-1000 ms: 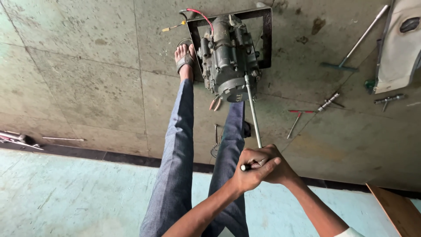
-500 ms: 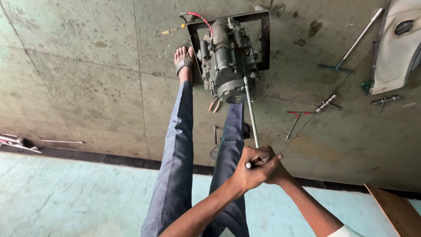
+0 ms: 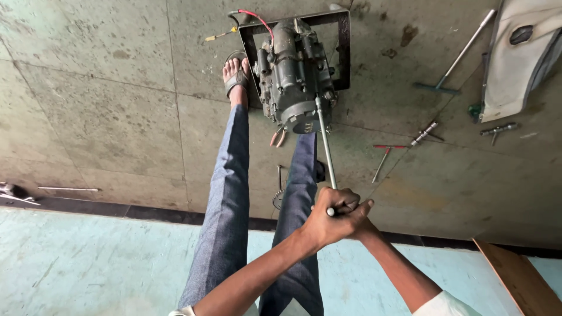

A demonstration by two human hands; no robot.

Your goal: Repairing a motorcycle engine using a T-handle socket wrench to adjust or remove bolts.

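"What changed since a moment ago?"

"Not much. The hands are a little lower in the picture, and both are wrapped around the long metal rod (image 3: 325, 153) like before."

"How do they hold it?"

"The left hand (image 3: 328, 220) and right hand (image 3: 358, 217) are squeezed tight around its near end. The far end touches the grey engine (image 3: 295, 76) on the floor, by the foot (image 3: 235, 76)."

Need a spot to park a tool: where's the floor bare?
Bare: concrete floor left of the sandalled foot, up to the dark floor strip. Crowded: right of the grey engine block, among the long T-handle wrench, red-handled tool and small socket pieces.
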